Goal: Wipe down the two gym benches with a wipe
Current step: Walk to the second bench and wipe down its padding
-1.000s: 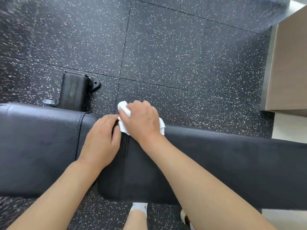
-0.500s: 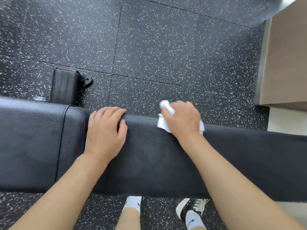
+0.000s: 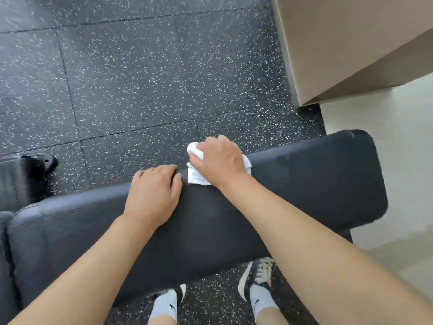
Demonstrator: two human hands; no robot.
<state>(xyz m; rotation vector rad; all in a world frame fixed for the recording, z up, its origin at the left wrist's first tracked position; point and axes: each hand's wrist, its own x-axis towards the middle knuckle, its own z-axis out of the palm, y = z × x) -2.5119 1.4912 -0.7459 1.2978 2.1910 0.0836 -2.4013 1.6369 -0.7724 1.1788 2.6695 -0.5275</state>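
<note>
Crumpled white wipe (image 3: 196, 177) mostly hidden under right hand (image 3: 219, 160); black padded vinyl bench (image 3: 304, 184) cut off at left edge; black floor bracket (image 3: 35, 163) motion-blurred.

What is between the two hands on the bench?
Only a thin strip of the black bench pad separates the left hand from the wipe under the right hand, in the head view.

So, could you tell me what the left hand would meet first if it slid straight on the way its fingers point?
The left hand points over the bench's far edge, so nothing on the pad blocks it. Beyond lies only the speckled floor, lower down. The wipe sits just right of that line.
</note>
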